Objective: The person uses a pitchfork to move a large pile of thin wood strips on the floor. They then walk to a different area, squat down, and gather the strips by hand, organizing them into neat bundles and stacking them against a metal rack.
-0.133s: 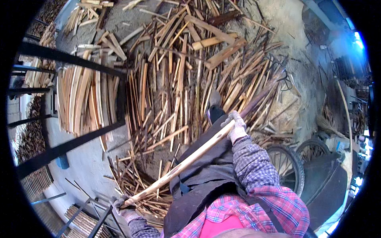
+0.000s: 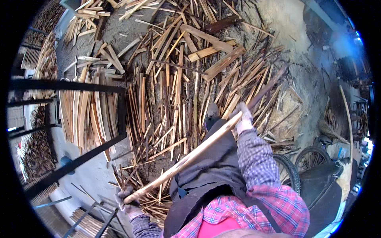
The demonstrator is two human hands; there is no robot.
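A long pale wooden strip (image 2: 182,162) slants across my lap and dark apron, its lower left end nearer to me. My gloved left hand (image 2: 126,198) is closed round that lower end. Toward the other end, my gloved right hand (image 2: 243,118) grips the strip beside my knee. Beyond the right hand a dark, brownish length of wood (image 2: 270,87) runs on in line; whether it belongs to the same piece I cannot tell. Loose wooden strips (image 2: 176,115) lie thickly on the ground ahead of my feet.
At the left, a black metal frame (image 2: 67,85) stands around a stack of cut strips (image 2: 91,111). Wider boards (image 2: 226,61) lie atop the scraps farther off. To the right are spoked wheels (image 2: 313,158) and a dark cover (image 2: 321,186). Sawdust (image 2: 283,113) is heaped near the wood.
Both hands and the strip have shifted slightly to the right in view. The surroundings at the left sit a little lower, as the view has tilted. Both grips stay closed.
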